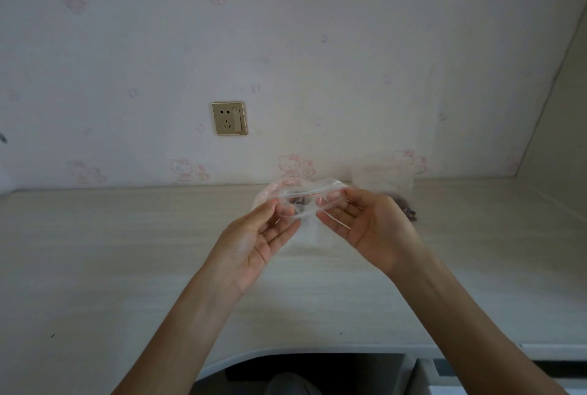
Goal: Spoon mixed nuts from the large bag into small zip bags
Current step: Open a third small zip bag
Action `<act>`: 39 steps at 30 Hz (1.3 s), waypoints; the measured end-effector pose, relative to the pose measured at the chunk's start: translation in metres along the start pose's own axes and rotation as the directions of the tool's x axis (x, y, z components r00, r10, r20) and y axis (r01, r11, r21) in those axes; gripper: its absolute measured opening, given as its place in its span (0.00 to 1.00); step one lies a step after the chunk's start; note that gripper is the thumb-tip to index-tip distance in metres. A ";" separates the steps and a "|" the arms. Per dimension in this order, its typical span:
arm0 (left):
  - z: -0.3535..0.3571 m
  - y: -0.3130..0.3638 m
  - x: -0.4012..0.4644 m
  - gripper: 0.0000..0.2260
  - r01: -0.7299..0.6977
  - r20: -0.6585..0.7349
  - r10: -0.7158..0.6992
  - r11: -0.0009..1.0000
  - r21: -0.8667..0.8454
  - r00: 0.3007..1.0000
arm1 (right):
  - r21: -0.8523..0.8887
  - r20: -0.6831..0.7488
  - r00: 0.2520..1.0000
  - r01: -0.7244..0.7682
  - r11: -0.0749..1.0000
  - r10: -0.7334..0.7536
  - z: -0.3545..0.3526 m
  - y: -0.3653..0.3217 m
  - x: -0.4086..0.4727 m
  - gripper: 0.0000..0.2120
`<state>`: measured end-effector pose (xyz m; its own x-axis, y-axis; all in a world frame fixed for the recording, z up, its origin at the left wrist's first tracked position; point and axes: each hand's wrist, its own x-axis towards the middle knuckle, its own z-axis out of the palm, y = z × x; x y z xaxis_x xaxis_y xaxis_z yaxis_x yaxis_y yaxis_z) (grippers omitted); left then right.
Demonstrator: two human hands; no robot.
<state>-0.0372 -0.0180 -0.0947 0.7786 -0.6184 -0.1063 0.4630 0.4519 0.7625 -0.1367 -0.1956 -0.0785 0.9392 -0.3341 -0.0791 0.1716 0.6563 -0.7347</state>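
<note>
A: Nearest the lens: two bare forearms rising from the bottom edge over the desk point(127, 251), its curved front cutout just below.
B: Hands?
A: Left hand point(254, 237) palm-up, thumb and fingertips pinching the left end of the zip bag point(298, 204). Right hand point(365, 223) pinching the right end, remaining fingers loosely extended beneath.
B: Bag state?
A: Clear, red zip line along the mouth. Held in the air above the desk, between both hands, mouth pulled apart into an oval. Dark bits visible through it; inside or behind, cannot tell.
B: Big bag?
A: Clear big bag point(386, 178) at the back of the desk near the wall, right of the hands, partly hidden by the right hand. Dark nuts point(408, 208) showing just past the right hand's knuckles.
B: Anything else?
A: Pinkish crumpled plastic point(279, 186) behind the zip bag, blurred. Socket point(229, 118) on the cartoon-cat wallpaper point(317, 29), above and left of the hands.
</note>
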 end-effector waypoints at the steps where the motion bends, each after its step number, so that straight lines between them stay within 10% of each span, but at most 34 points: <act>1: 0.001 0.000 0.000 0.06 0.028 -0.005 -0.028 1.000 -0.003 1.000 | 0.011 0.007 1.000 -0.019 1.000 0.019 0.001 0.000 0.000 0.08; 17: -0.001 0.006 0.004 0.08 0.224 0.148 -0.206 0.967 -0.118 0.967 | -0.097 0.117 0.988 -0.086 0.992 0.097 -0.008 -0.002 0.004 0.09; 23: -0.002 -0.004 0.005 0.18 -0.100 0.197 0.040 0.948 0.301 0.979 | -0.378 0.189 0.981 0.121 0.918 -0.051 -0.019 0.008 0.007 0.13; 29: 0.002 -0.023 0.010 0.18 -0.453 0.062 0.565 0.586 0.672 0.823 | -0.494 -0.147 0.949 0.174 0.852 -0.279 -0.012 0.022 0.012 0.08; 39: -0.017 -0.027 0.018 0.11 -0.418 -0.086 0.657 0.570 0.708 0.749 | -0.404 -0.288 0.883 0.239 0.883 -0.371 -0.009 0.025 0.009 0.07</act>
<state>-0.0286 -0.0303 -0.1281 0.9239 -0.1113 0.3660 -0.3613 0.0610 0.9305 -0.1268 -0.1880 -0.1036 0.6793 -0.7338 0.0087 0.2560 0.2258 -0.9399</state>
